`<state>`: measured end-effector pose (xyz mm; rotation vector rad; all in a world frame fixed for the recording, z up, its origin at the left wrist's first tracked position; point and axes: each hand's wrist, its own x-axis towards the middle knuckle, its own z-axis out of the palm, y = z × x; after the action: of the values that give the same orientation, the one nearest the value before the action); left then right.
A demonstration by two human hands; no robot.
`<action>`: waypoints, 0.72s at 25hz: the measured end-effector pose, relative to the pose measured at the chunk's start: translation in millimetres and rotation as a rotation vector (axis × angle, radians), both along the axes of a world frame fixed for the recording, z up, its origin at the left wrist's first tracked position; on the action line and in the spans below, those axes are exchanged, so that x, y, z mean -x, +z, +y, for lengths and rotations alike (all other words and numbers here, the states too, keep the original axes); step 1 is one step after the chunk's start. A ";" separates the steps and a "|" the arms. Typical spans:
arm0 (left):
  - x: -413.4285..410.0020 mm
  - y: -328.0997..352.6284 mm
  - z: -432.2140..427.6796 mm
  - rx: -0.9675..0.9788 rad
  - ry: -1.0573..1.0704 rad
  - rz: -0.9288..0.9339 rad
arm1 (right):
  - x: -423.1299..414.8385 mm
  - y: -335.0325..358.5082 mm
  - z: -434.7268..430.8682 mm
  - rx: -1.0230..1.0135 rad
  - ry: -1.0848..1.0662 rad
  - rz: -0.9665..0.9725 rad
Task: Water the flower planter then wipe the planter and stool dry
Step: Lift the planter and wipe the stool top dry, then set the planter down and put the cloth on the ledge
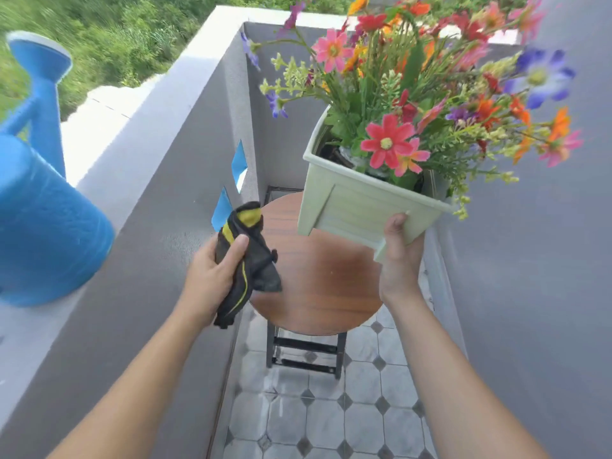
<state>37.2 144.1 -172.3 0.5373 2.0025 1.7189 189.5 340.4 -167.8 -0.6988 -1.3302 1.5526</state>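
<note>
My right hand (pixel 399 256) grips the near bottom corner of a pale green planter (pixel 351 203) full of colourful flowers (pixel 430 87), holding it tilted in the air above the stool. The round wooden stool (pixel 318 276) stands below on black legs, its top bare. My left hand (pixel 212 273) is closed on a crumpled black and yellow cloth (pixel 246 260), held at the stool's left edge, apart from the planter.
A blue watering can (pixel 43 220) stands on the white parapet ledge (pixel 132 104) at the left. Grey walls (pixel 530 260) close in the narrow balcony on both sides. Tiled floor (pixel 331 419) lies below the stool.
</note>
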 end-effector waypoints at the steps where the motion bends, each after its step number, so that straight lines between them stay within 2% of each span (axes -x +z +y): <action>1: 11.6 8.6 12.4 0.026 0.036 0.043 | 3.7 -4.5 -5.3 0.005 0.005 -0.028; 4: 27.5 24.4 36.7 0.094 0.017 0.147 | 10.5 -14.7 -18.8 -0.009 0.022 -0.111; 8: 19.6 19.1 35.5 -0.017 -0.176 0.186 | 10.1 -20.4 -30.1 -0.090 0.024 -0.191; 12: 13.6 0.1 27.2 -0.124 -0.206 0.194 | 3.9 -32.5 -27.1 -0.194 0.070 -0.190; 18: 5.7 -26.9 19.0 -0.078 -0.154 0.265 | -3.6 -51.4 -27.4 -0.175 0.165 -0.166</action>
<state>31.5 163.1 -199.2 0.9645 2.0135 1.7102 193.1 313.0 -219.2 -0.6312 -1.6613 1.5096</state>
